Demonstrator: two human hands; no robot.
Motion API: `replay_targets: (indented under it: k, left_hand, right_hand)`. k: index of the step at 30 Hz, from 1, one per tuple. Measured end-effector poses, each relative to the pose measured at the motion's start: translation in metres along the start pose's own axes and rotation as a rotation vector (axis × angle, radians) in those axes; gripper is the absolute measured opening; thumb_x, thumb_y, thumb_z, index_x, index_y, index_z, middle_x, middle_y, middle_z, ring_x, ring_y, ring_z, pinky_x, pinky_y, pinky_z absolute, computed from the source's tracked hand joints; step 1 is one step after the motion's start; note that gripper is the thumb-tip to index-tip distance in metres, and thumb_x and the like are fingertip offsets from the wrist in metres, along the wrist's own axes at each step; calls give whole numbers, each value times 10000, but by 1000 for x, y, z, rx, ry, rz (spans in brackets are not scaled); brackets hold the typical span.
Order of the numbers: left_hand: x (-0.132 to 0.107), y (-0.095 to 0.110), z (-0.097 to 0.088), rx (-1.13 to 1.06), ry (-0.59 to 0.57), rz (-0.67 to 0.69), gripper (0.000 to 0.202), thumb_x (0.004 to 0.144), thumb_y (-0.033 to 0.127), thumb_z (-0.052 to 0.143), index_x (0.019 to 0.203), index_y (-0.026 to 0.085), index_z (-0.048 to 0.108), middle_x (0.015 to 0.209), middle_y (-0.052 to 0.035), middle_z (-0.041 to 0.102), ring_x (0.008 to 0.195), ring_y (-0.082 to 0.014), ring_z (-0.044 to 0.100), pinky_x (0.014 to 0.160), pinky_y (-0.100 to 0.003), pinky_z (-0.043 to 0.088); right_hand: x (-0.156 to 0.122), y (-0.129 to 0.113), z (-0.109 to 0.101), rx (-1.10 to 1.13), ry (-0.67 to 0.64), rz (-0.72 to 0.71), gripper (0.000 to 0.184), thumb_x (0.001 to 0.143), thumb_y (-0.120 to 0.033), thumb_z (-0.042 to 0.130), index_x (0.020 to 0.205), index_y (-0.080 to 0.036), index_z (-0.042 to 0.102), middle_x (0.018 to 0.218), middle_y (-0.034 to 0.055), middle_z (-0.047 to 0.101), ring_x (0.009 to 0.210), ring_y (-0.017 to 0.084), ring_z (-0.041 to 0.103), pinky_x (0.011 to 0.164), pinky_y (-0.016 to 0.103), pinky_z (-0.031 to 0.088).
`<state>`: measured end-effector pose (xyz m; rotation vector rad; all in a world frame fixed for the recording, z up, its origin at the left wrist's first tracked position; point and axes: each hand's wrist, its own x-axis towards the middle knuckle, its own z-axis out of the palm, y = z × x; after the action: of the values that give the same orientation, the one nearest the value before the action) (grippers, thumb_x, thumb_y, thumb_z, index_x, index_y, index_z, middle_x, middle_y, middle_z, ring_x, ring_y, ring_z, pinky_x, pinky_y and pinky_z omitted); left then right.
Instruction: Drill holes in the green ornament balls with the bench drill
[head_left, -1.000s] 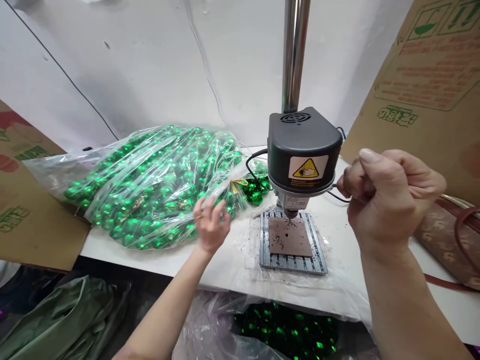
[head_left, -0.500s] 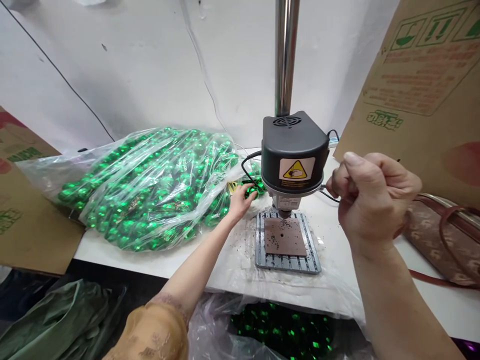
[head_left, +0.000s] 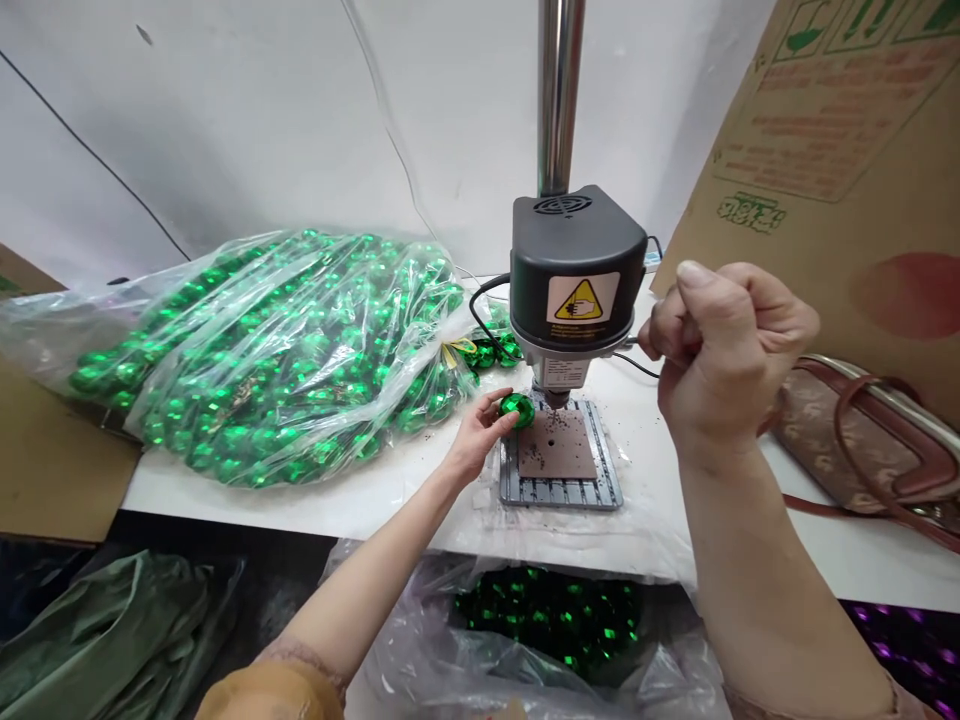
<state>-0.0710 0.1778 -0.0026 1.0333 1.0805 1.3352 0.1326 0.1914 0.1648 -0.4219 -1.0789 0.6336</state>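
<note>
Between the fingertips of my left hand (head_left: 478,436) is a shiny green faceted ball (head_left: 517,410), held at the left edge of the drill press base (head_left: 561,493). On that base lies a brown square board (head_left: 558,448) with a dark hole and scattered shavings. The black drill head (head_left: 576,265) stands above it, its chuck (head_left: 556,398) over the board. My right hand (head_left: 724,350) is closed in a fist around the thin lever on the drill's right side; most of the lever is hidden by the fingers.
A large clear bag of green balls (head_left: 300,370) lies on the white table to the left, more loose green balls (head_left: 495,350) beside it. An open bag of green balls (head_left: 551,615) sits below the table edge. A cardboard box (head_left: 847,180) and a patterned handbag (head_left: 832,430) stand right.
My left hand has come away from the loose balls behind the drill, moving toward the base with one green ball. My right hand stays on the lever. The view has shifted slightly.
</note>
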Motion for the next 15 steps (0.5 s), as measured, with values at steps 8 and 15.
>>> replay_targets:
  k: [8,15]
  left_hand:
    - [1,-15,10,276,-126,132,566,793,475,740,1278,209,623,1173,-83,701,971,-199,660,863,-320,520]
    - [1,-19,14,468,-126,201,492,801,394,735,1250,215,643,1184,-83,694,1047,-246,644,919,-372,505]
  right_hand:
    - [-1,2,-2,4,-9,-11,410,812,-181,635,492,-206,379,396,-77,362,374,57,329,418,273,253]
    - [-2,1,-2,-62,-28,-47,437,844,-223,608,505,-209,333,411,-74,333,391,59,301,437,276,252]
